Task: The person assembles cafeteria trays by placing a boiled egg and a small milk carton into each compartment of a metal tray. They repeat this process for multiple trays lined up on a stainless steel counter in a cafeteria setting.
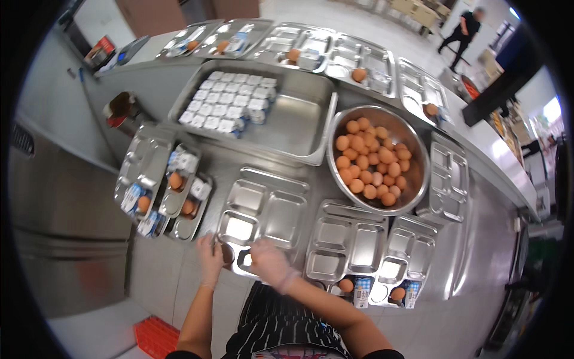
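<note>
Head view: both gloved hands rest on the near edge of an empty steel tray (pixel 263 212). The left hand (pixel 210 254) and right hand (pixel 269 260) curl over its rim. White-and-blue cartons (pixel 230 102) fill a pan behind; a bowl (pixel 418 179) holds brown eggs (pixel 371 161) on the right.

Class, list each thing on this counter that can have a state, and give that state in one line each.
Left hand: gloved, on the near rim of the empty tray.
Right hand: gloved, on the same rim.
Empty tray: compartments bare.
Bowl: heaped with brown eggs.
Deep pan: cartons fill its left part only.
Two near trays: one egg and carton each.
</note>
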A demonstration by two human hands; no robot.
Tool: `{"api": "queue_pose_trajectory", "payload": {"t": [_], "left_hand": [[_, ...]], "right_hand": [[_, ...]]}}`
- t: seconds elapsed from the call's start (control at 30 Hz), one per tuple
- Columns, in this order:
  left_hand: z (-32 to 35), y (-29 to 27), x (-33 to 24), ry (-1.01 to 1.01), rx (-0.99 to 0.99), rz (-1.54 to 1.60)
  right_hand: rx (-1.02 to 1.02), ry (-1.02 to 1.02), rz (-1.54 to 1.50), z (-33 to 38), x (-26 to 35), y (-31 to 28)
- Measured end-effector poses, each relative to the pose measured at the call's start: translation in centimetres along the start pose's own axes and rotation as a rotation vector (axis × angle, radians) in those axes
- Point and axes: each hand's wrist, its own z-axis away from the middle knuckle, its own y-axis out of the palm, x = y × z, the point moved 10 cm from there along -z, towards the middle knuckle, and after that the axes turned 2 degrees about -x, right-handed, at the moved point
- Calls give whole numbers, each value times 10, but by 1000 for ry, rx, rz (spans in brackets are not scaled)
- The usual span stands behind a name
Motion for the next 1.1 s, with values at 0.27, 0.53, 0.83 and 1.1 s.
{"api": "queue_pose_trajectory", "payload": {"t": [0.27,0.53,0.83,1.1], "left_hand": [[-21,3,-31,77,56,36],[-54,43,-177,334,195,316],[-30,122,-335,641,493,478],[75,154,-261,322,807,450]], "right_hand": [[53,1,218,0,9,-1],[-588,336,108,97,-116,-199],[-942,893,180,301,-203,-266],[-1344,1059,-555,449,-189,-129]]}}
